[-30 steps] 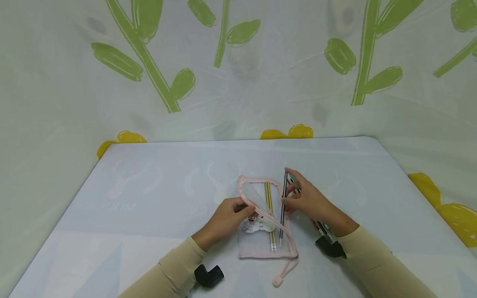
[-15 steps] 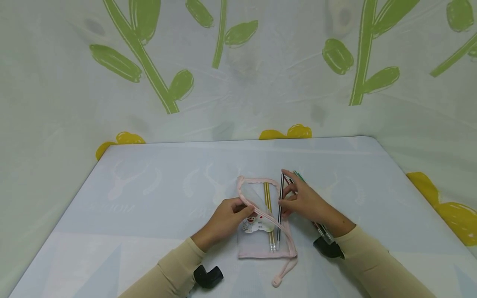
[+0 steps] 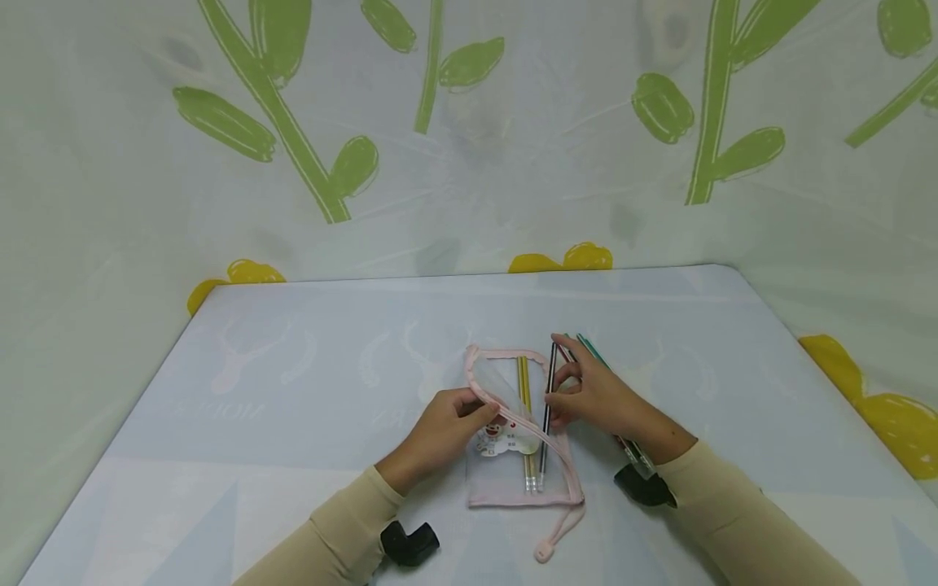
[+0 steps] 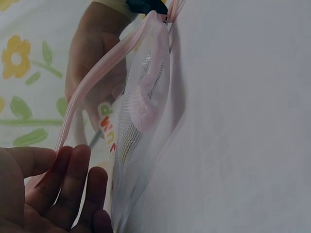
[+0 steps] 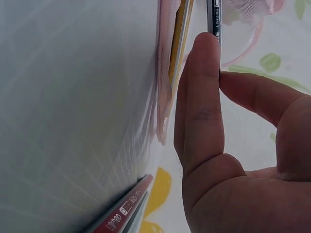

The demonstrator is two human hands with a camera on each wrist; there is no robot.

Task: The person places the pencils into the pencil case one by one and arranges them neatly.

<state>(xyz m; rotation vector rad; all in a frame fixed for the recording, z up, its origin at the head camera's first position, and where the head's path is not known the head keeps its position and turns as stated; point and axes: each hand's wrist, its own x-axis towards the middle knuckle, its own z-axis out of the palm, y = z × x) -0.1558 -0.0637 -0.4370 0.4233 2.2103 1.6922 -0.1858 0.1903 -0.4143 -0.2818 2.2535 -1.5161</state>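
Observation:
A see-through mesh zip pouch (image 3: 506,500) with pink trim lies on the table, its top gaping. My left hand (image 3: 445,430) pinches the pink zip edge (image 4: 80,87) between thumb and fingers. Inside the pouch rest yellow pencils (image 3: 523,378), seen beside a white printed label (image 3: 509,441). Between thumb and fingers, my right hand (image 3: 597,395) holds a black striped pencil (image 3: 551,368) along the pouch's right side. That pencil's lower end shows within the pouch, close to the yellow ones. In the right wrist view, the fingers grip the black pencil (image 5: 214,19) from both sides.
Beyond and under my right hand lie more pencils, a green one (image 3: 592,347) and a red one (image 5: 121,211) among them. A pink cord with a toggle (image 3: 544,552) trails from the pouch's lower right corner. Patterned cloth (image 3: 469,163) rises behind the table.
My right hand has shifted slightly left with the black pencil, whose lower end slid closer to the yellow pencils. The yellow pencils' lower ends moved a little left. My left hand stays put.

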